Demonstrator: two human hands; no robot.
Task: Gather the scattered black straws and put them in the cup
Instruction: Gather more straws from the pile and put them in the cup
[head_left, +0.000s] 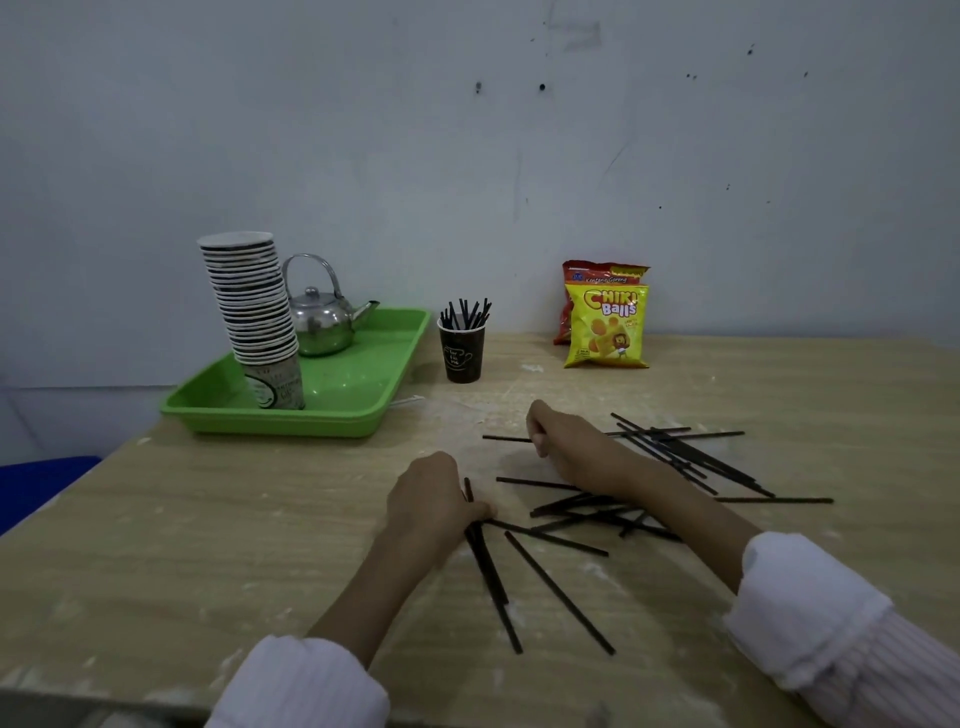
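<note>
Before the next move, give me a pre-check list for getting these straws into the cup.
1. Left hand grips a straw bundle: ok.
2. Right hand pinches a single straw: ok.
3. Dark paper cup upright, mouth open: ok.
4. Table between hands and cup free of obstacles: ok.
5. All loose straws gathered: not ok, many lie scattered.
6. Room left in cup: cannot tell.
</note>
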